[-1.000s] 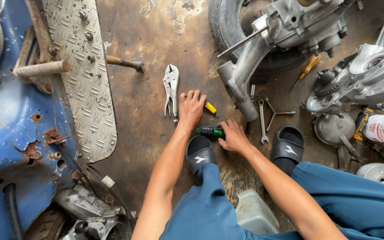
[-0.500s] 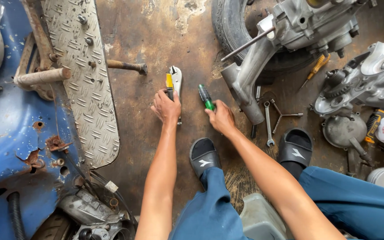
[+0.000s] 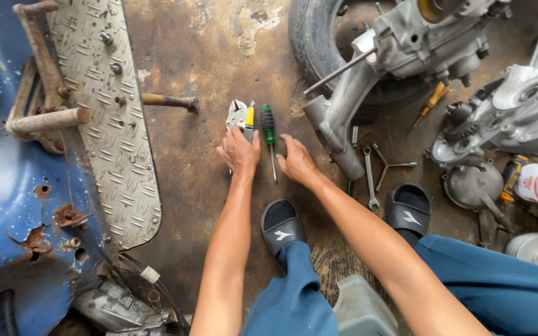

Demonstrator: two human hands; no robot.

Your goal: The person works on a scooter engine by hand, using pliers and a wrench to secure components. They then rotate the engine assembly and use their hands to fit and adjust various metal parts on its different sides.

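Both hands have come down to the floor since half a second ago: the tools that were lifted are now lying flat on the stained brown concrete floor (image 3: 207, 180). I am seeing my left hand (image 3: 240, 154) resting palm down over the handles of the silver locking pliers (image 3: 236, 114) and the yellow-handled screwdriver (image 3: 250, 116), its fingers spread loosely and lying on them rather than closing around them. My right hand (image 3: 297, 162) is lying open on the floor, fingers stretched forward and gripping nothing, just beside the thin steel shaft of the green-and-black-handled screwdriver (image 3: 269, 127). That screwdriver is lying between my two hands, handle pointing away from me, side by side with the yellow one and the pliers.

Around them, a silver open-ended spanner (image 3: 369, 177) and a three-armed socket wrench (image 3: 388, 165) are lying to the right of my right hand, near the grey cast-metal engine casing (image 3: 406, 43) that is leaning against the black rubber tyre (image 3: 309, 37). My feet are sitting in black slide sandals (image 3: 281, 227) below the hands. To the left, a ribbed aluminium tread plate (image 3: 107, 112) is running along the blue rusted scooter body (image 3: 7, 211)
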